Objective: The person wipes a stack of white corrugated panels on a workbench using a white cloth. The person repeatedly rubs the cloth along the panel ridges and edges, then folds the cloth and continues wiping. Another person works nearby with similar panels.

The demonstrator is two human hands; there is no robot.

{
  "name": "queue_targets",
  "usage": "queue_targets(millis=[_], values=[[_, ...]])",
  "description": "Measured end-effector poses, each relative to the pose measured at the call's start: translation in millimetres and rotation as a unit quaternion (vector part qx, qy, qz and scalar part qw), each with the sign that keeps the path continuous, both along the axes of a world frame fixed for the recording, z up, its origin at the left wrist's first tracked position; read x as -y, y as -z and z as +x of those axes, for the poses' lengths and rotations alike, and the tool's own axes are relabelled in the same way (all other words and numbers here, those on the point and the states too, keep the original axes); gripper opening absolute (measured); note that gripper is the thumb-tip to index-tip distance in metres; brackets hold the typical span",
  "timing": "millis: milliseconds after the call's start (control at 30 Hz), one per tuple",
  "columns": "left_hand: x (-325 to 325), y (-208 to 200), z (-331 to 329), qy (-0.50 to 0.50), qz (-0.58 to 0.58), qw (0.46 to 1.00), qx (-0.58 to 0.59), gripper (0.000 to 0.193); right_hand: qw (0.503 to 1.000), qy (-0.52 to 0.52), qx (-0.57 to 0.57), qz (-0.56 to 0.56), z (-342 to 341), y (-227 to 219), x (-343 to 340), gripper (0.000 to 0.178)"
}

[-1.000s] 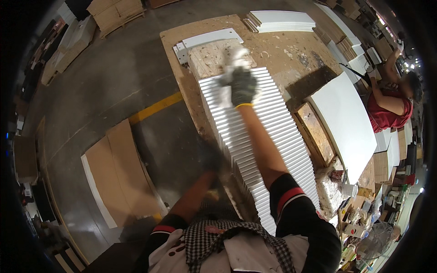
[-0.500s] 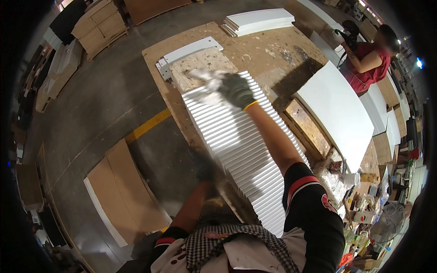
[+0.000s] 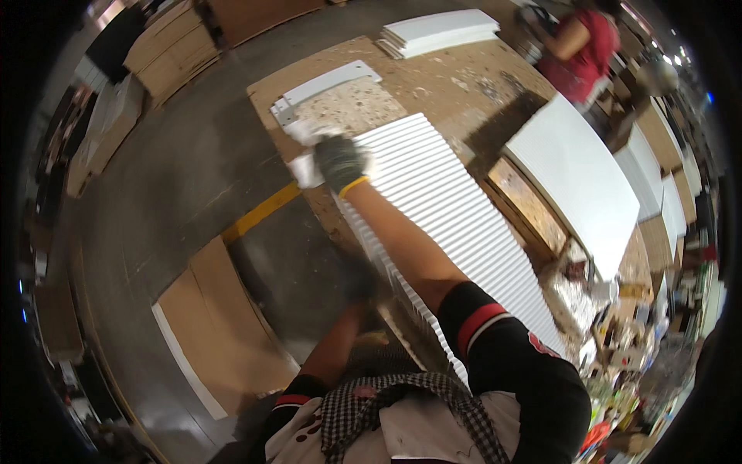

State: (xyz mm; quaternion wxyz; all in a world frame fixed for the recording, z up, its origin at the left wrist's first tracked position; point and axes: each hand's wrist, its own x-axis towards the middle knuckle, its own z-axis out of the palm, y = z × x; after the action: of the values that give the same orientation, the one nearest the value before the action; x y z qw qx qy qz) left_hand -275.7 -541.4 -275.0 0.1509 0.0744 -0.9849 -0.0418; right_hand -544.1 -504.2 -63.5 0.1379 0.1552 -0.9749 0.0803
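A long row of white slats or panel edges (image 3: 448,201), packed side by side, runs down the workbench toward me. My right hand (image 3: 340,162), in a dark green work glove with a yellow cuff, is closed on a crumpled white cloth (image 3: 307,168) at the row's far left corner. Part of the cloth hangs past the row's left side. Lower down, beside the bench's left side, my left hand (image 3: 357,280) wears a dark glove; it is smeared by motion and its fingers cannot be made out.
The brown workbench (image 3: 444,85) carries a speckled board (image 3: 348,108), a drilled white strip (image 3: 328,81) and stacked white panels (image 3: 440,32). A large white panel (image 3: 576,182) lies to the right. Brown sheets (image 3: 224,325) lie on the floor at left. A co-worker in red (image 3: 576,58) stands at far right.
My right hand has swept the cloth leftward across the row to its left edge. My left hand stays low and blurred. The co-worker appears farther left and higher in view.
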Motion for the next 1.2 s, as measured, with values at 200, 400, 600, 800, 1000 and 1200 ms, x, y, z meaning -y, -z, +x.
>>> queue_targets(millis=[200, 400, 600, 800, 1000, 1200], values=[[3, -1, -3, 0.014, -0.020, 1.000, -0.007, 0.048, 0.893, -0.358, 0.067, -0.264, 57, -76, -50, 0.042], [2, 4, -4, 0.003, -0.063, 0.998, -0.013, 0.047, 0.983, 0.183, -0.011, -0.021, 108, -86, -217, 0.042], [-4, 9, -13, -0.086, -0.312, 0.946, -0.025, 0.046, 0.980, -0.041, 0.092, -0.172, 164, -7, -51, 0.037], [-8, 17, -17, -0.259, -0.641, 0.721, -0.031, 0.045, 0.907, -0.252, -0.012, -0.337, 181, -63, -48, 0.052], [-7, 21, -21, -0.302, -0.694, 0.650, -0.068, 0.044, 0.995, -0.011, -0.036, -0.094, 129, -26, -242, 0.036], [-5, 16, -24, -0.319, -0.695, 0.640, -0.077, 0.044, 0.967, 0.243, 0.072, -0.004, 77, -16, -376, 0.037]])
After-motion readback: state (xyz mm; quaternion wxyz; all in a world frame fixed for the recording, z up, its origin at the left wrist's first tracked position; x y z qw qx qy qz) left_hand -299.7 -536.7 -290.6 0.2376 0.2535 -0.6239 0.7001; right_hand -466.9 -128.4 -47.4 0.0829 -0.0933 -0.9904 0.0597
